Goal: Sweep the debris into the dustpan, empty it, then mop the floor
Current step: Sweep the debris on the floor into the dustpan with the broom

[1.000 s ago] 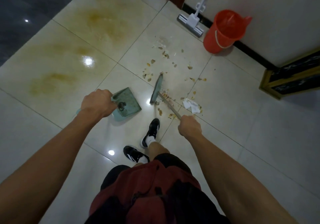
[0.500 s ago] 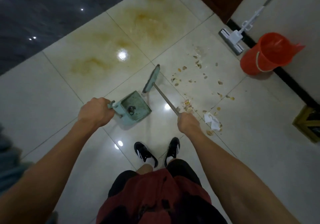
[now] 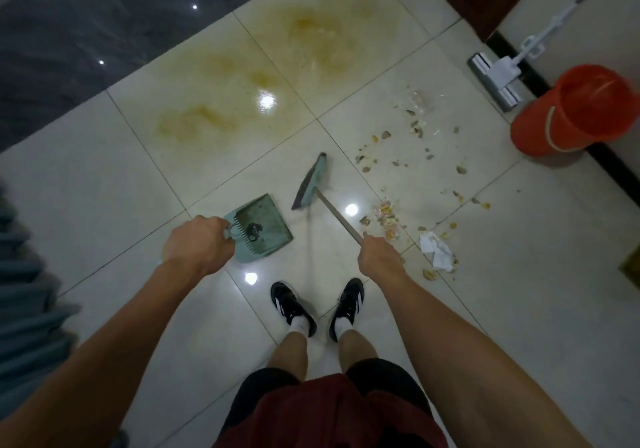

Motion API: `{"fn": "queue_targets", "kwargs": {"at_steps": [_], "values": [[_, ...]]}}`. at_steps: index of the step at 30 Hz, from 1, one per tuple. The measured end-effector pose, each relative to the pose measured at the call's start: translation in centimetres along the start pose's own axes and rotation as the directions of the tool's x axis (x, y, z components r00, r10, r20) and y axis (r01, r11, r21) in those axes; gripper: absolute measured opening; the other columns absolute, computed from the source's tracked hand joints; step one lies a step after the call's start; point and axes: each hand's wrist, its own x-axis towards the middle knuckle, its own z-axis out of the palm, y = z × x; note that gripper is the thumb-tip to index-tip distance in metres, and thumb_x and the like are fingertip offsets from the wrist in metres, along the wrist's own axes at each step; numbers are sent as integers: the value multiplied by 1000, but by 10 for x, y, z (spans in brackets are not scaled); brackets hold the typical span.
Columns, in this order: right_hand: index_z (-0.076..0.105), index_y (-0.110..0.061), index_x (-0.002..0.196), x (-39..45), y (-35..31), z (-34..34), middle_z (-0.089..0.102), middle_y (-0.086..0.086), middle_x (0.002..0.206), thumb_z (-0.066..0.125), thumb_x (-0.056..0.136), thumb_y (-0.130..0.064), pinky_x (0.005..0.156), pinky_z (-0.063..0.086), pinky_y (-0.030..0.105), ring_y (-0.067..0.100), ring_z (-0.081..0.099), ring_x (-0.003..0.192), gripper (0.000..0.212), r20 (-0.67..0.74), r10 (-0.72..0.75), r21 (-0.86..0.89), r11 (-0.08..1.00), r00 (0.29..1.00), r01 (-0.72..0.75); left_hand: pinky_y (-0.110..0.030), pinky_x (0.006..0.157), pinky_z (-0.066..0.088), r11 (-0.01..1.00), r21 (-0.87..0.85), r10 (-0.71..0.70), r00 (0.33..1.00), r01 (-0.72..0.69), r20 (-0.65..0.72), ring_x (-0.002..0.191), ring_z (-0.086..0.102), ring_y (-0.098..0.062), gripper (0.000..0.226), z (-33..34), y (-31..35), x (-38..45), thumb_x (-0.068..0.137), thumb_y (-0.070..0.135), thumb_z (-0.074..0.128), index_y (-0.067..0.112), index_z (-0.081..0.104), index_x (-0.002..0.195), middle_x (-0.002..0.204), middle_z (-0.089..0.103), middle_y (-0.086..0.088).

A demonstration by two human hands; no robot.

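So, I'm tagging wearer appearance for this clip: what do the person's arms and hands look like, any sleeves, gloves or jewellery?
Both arms are bare to the frame's edge, with no sleeves in view. The left hand and right hand wear no gloves. No watch, bracelet or ring shows on the sides facing the camera.

The scene is dim, with a greenish cast over the glossy floor tiles [image 3: 519,274]. Small round glare spots from overhead lamps sit on the tiles at the centre and lower centre of the frame, with fainter pinpoints on the dark floor [image 3: 86,32] at the upper left. Shadows are soft and weak. Wide-angle distortion bends the tile joints and stretches both forearms toward the bottom corners. The blue-grey fabric [image 3: 24,309] at the left edge is smeared by motion blur. The scattered debris [image 3: 408,156] at the upper right looks soft and grainy.
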Motion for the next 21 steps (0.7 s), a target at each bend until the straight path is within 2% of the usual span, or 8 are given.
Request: {"fn": "queue_targets", "kwargs": {"at_steps": [5, 12, 21], "values": [[62, -12, 120, -8, 52, -7, 65, 7, 113, 48, 98, -10, 69, 44, 31, 24, 66, 100, 26, -32, 73, -7, 997, 997, -73, -34, 66, 59, 995, 26, 99, 995, -100, 6, 66, 62, -23, 23, -17, 60, 9, 88, 37, 55, 27, 70, 101, 76, 65, -1], [65, -12, 117, -27, 118, -15, 68, 7, 112, 47, 99, -10, 67, 43, 29, 22, 67, 99, 25, -84, 145, 21, 989, 986, -144, -28, 59, 45, 976, 52, 214, 976, -211, -43, 63, 58, -25, 19, -34, 139, 18, 84, 39, 56, 28, 70, 89, 71, 58, 0], [60, -9, 121, -39, 147, -47, 65, 10, 115, 48, 95, -7, 76, 51, 33, 26, 65, 102, 29, -132, 177, 214, 966, 975, -146, -32, 64, 54, 954, 69, 300, 946, -293, -121, 69, 61, -27, 28, -62, 194, 28, 84, 45, 56, 28, 73, 99, 83, 66, -4]]}}
